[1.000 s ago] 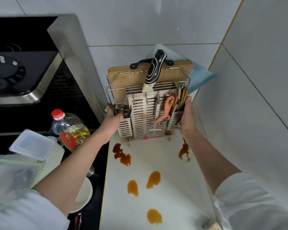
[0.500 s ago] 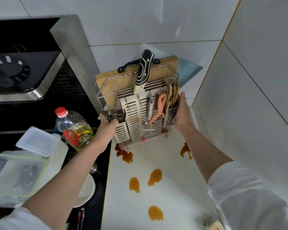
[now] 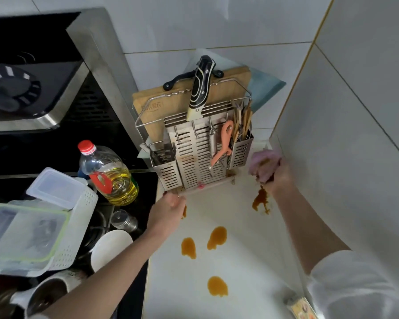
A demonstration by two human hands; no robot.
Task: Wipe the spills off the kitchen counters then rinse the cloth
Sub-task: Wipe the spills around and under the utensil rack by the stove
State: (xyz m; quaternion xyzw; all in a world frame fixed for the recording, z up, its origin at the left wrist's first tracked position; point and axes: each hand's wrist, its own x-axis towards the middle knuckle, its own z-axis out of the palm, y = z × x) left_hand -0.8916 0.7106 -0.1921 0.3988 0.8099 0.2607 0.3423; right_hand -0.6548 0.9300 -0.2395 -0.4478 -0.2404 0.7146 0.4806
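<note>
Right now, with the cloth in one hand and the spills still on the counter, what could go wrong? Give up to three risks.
1. The right hand grips the cloth close beside the metal rack; a wide wipe might knock it, and a knife stands in its top.
2. The left hand rests by a brown spill and may smear it.
3. The oil bottle stands near the left forearm and could be bumped.

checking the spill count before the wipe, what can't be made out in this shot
- Head view: the left hand covers part of a brown spill, so its extent is hidden.
- Head view: the right hand and its pink cloth are motion-blurred; the counter beneath is hidden.
- Head view: the packet is cut off by the bottom edge.
</note>
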